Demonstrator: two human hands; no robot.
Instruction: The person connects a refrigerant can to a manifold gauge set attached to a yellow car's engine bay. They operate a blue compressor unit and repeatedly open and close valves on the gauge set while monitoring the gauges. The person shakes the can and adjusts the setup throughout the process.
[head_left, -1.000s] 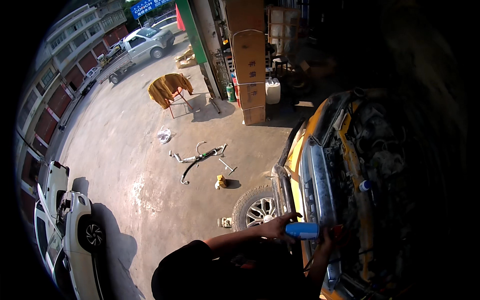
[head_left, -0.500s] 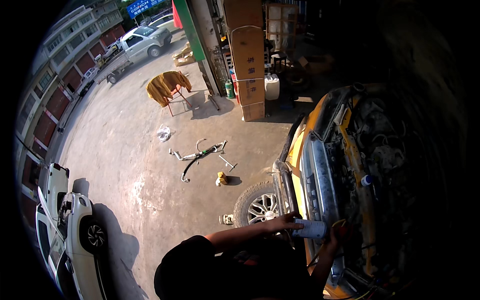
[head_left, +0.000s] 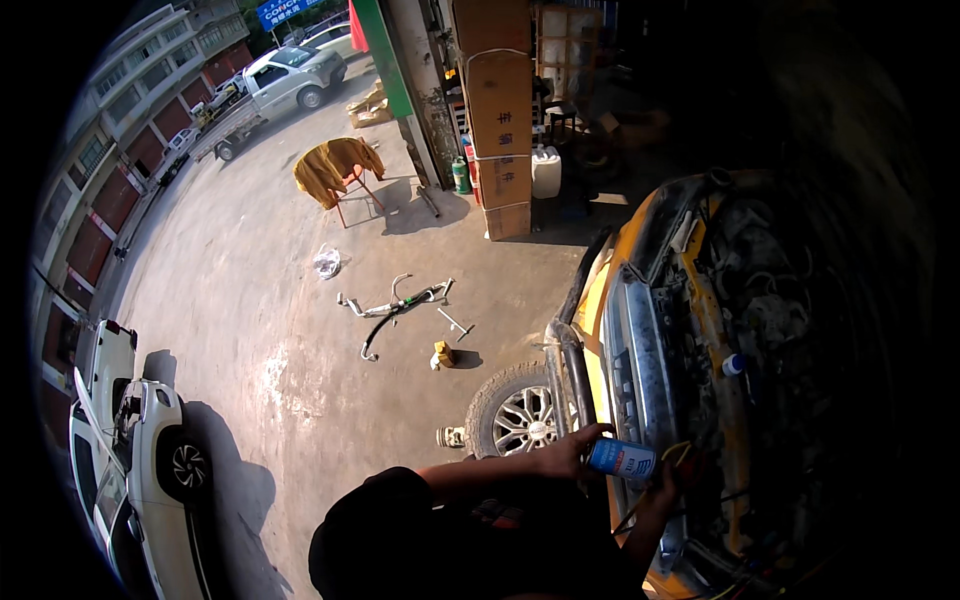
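Observation:
Over the front of a yellow vehicle [head_left: 597,300] with its engine bay exposed, my left hand [head_left: 572,450] grips the left end of a blue and white metal can [head_left: 624,460]. The can lies nearly on its side. My right hand [head_left: 662,492] is at the can's other end, its fingers curled and mostly lost in shadow. A thin yellow hose [head_left: 677,449] loops beside that hand, and a dark red part shows faintly there. Whether the right fingers hold the can or the red part is hidden.
A small bottle with a blue and white top [head_left: 733,364] stands in the engine bay. Metal pipes [head_left: 395,305], a T-shaped tool [head_left: 456,321] and a yellow container [head_left: 442,354] lie on the floor beyond the wheel [head_left: 524,418]. A tall carton [head_left: 500,140] stands farther off.
The can has turned in my hands, so its blue printed side now faces up. My left hand has shifted slightly toward the can's end. The right hand stays at about the same place.

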